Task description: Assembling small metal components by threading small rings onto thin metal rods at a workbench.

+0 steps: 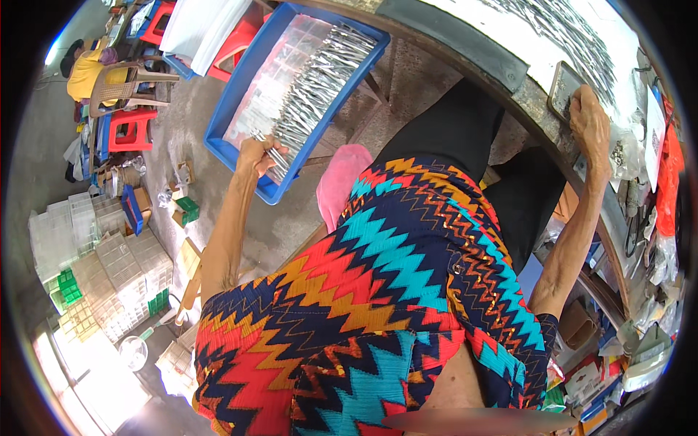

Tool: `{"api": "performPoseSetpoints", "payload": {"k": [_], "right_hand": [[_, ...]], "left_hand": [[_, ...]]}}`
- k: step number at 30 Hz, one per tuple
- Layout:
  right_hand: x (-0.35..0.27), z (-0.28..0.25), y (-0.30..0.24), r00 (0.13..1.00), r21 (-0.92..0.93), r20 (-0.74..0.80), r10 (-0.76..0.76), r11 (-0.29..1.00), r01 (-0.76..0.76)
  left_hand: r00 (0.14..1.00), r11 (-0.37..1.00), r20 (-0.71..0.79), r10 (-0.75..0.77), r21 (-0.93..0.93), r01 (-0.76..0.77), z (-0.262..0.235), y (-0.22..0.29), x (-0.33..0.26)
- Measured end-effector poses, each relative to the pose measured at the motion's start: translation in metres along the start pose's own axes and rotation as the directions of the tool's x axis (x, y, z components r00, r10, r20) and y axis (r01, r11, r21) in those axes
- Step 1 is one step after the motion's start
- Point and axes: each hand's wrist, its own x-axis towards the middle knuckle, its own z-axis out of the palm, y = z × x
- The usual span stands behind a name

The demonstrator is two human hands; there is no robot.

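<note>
My left hand (258, 154) is closed around a few thin silvery metal rods at the near end of a blue plastic tray (221, 149). Many similar metal rods (323, 76) lie in a dense row along the tray's right side, over a clear plastic sheet or liner (270, 76). On the workbench at the far right, my right hand (590, 120) is bent over the edge of a small dark rectangular dish (561, 94). Its fingertips are drawn together; whatever they pinch is hidden. Beyond that dish, more thin metal rods (574, 43) are spread on a white surface.
The wooden bench edge (538, 120) curves in front of my legs. A pink cloth (345, 178) hangs beside the blue tray. Red stools (132, 131), a brown chair (120, 91) with a person in yellow, and stacked clear plastic boxes (109, 269) stand to the left.
</note>
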Motion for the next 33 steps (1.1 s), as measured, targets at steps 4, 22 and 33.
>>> {"api": "performPoseSetpoints", "payload": {"k": [4, 22, 33], "right_hand": [[0.005, 0.004, 0.004, 1.000, -0.018, 0.005, -0.012, 1.000, 0.012], [-0.013, 0.002, 0.005, 0.988, 0.026, -0.148, 0.049, 0.999, -0.046], [-0.021, -0.010, 0.004, 0.954, 0.381, -0.273, 0.125, 0.924, -0.012]], "left_hand": [[0.994, 0.997, -0.085, -0.073, 0.003, 0.074, -0.016, -0.017, 0.006], [0.996, 0.994, -0.068, 0.052, 0.096, -0.045, 0.012, -0.034, 0.048], [0.997, 0.880, -0.037, -0.065, 0.468, 0.075, -0.004, -0.022, 0.057]]}}
